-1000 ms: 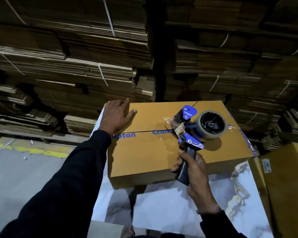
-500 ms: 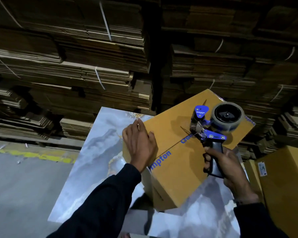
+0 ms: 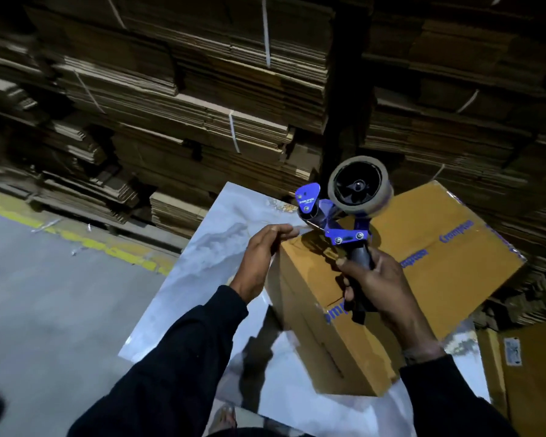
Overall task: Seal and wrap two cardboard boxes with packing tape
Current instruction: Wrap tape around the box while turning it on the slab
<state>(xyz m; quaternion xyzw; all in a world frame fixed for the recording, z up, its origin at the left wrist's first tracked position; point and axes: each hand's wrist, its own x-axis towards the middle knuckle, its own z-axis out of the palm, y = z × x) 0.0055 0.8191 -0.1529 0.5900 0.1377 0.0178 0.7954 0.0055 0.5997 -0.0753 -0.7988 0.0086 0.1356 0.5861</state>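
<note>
Two hands, right [image 3: 382, 280] grip around tape dispenser [image 3: 344, 216], left [image 3: 262, 250] pinching clear tape over cardboard box [image 3: 429, 263].

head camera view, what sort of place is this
Probably a packaging warehouse or carton store. Strapped bundles of flattened cardboard are stacked high behind the table, a yellow line marks the concrete floor, and the right hand holds a tape dispenser over a box.

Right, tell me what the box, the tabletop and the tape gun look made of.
Box: matte brown corrugated cardboard, folded flaps, printed blue lettering. Tabletop: glossy white-grey marble or marble-look laminate; veining and reflections. Tape gun: blue painted metal frame with screws, dark handle, probably plastic.
</note>
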